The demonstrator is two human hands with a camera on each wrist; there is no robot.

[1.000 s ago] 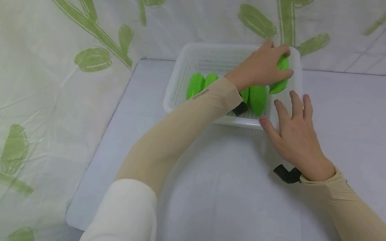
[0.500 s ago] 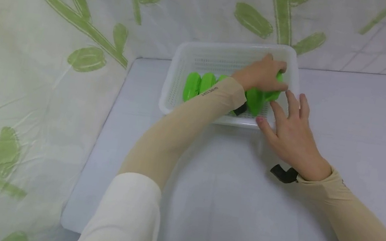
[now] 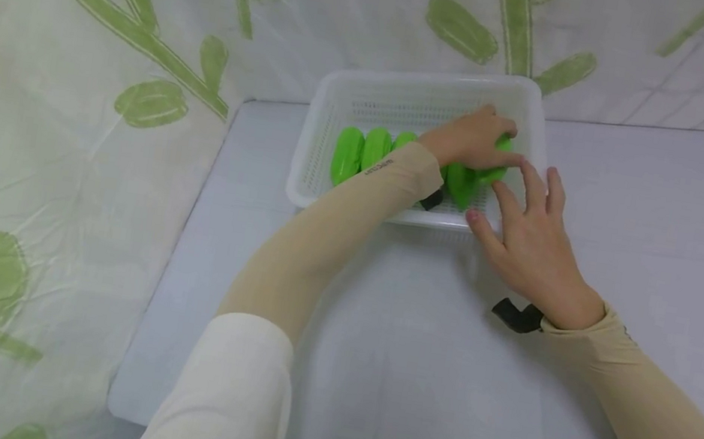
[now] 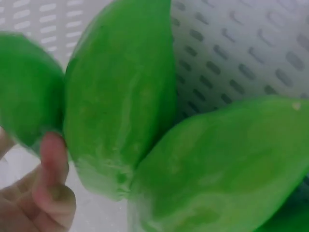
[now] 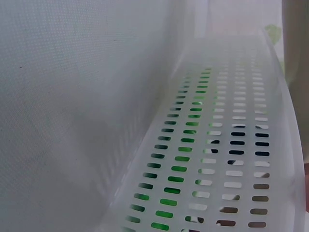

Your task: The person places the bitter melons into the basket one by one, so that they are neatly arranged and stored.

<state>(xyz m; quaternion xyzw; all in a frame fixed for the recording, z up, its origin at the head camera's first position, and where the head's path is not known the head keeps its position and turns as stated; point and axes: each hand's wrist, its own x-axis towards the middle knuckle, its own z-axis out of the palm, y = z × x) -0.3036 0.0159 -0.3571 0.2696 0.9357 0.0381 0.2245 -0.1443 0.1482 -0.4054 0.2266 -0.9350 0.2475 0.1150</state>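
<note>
In the head view my left hand (image 3: 473, 137) reaches into a white slotted plastic basket (image 3: 414, 78) and grips a glossy green papaya-shaped fruit (image 3: 491, 175) at its right end. The left wrist view has the thumb (image 4: 54, 159) against the side of this fruit (image 4: 28, 87); its far side is partly hidden. Beside it, another such fruit (image 4: 118, 101) stands lengthwise, and a third (image 4: 222, 169) slants away. My right hand (image 3: 538, 251) spreads its fingers over the basket's front right corner, thumb at the front rim, one fingertip close to my left thumb.
More green fruits (image 3: 348, 157) lie in a row at the basket's left, partly behind my left sleeve. The basket stands on a pale table (image 3: 441, 354) against a flower-patterned curtain (image 3: 356, 8). A black piece (image 3: 517, 316) sticks out at my right wrist.
My left hand has lowered the fruit from above the basket's right end down into it, beside the others. My right hand keeps its place at the corner.
</note>
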